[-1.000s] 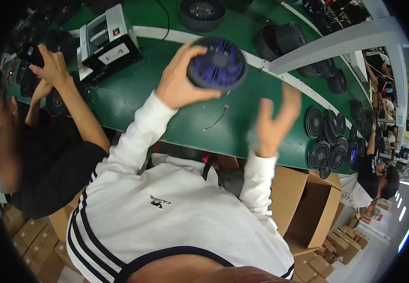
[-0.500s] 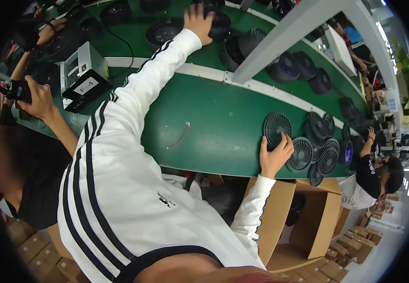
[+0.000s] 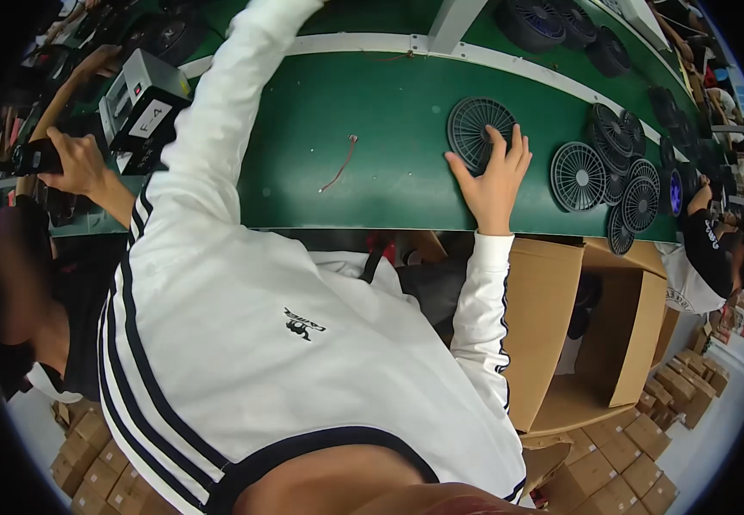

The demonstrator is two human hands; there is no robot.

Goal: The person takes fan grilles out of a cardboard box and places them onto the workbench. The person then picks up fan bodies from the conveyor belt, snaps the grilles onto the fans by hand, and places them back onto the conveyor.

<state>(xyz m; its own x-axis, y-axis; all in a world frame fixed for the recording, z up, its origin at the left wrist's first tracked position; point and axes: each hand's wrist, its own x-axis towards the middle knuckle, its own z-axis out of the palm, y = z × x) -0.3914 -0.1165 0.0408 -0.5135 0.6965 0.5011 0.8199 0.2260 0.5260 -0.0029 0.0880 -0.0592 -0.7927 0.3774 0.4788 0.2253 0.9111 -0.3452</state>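
Near the front edge of the green table point(image 3: 303, 193), my right hand point(image 3: 494, 176) touches a round black fan grille point(image 3: 477, 129) with its fingers spread over the lower right part. The grille lies flat. My left arm, in a white sleeve, reaches up past the top of the view, so my left hand is out of sight. A thin red wire point(image 3: 339, 165) lies on the table between the arms. Several more round grilles point(image 3: 578, 177) lie in a cluster to the right of my right hand.
A box-shaped device labelled F-4 point(image 3: 145, 112) stands at the left, beside a co-worker holding a black tool point(image 3: 36, 158). A grey post point(image 3: 455, 24) rises behind the table. Black fan parts point(image 3: 531, 21) sit beyond the white rail. An open carton point(image 3: 544, 318) stands below the table edge.
The view has tilted down, and my left hand has left the frame at the top. My right hand's fingers have spread wider over the grille.
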